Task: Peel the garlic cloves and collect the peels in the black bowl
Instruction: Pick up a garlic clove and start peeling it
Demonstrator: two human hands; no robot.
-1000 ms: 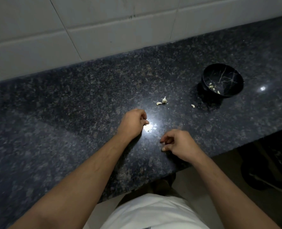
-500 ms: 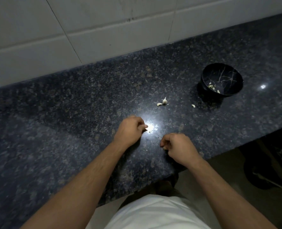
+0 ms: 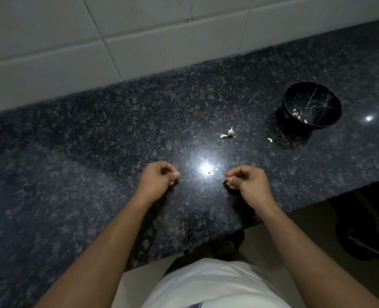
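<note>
Both my hands rest on the dark granite counter (image 3: 95, 152) near its front edge, either side of a bright light reflection. My left hand (image 3: 159, 178) has its fingers curled in against the thumb, and no garlic shows in it. My right hand (image 3: 246, 181) has thumb and fingertips pressed together; nothing is visible between them. A small garlic piece (image 3: 230, 131) with a peel scrap (image 3: 223, 136) beside it lies beyond the hands. Another scrap (image 3: 270, 140) lies nearer the black bowl (image 3: 286, 103), which stands at the right and holds several pale peels (image 3: 297, 114).
A white tiled wall (image 3: 139, 41) runs along the back of the counter. The counter's front edge cuts diagonally below my hands, with floor and a dark object (image 3: 366, 236) at the lower right.
My hands have drawn apart: the left shifted slightly left, the right moved up and to the right. The camera has tilted, showing more of the counter.
</note>
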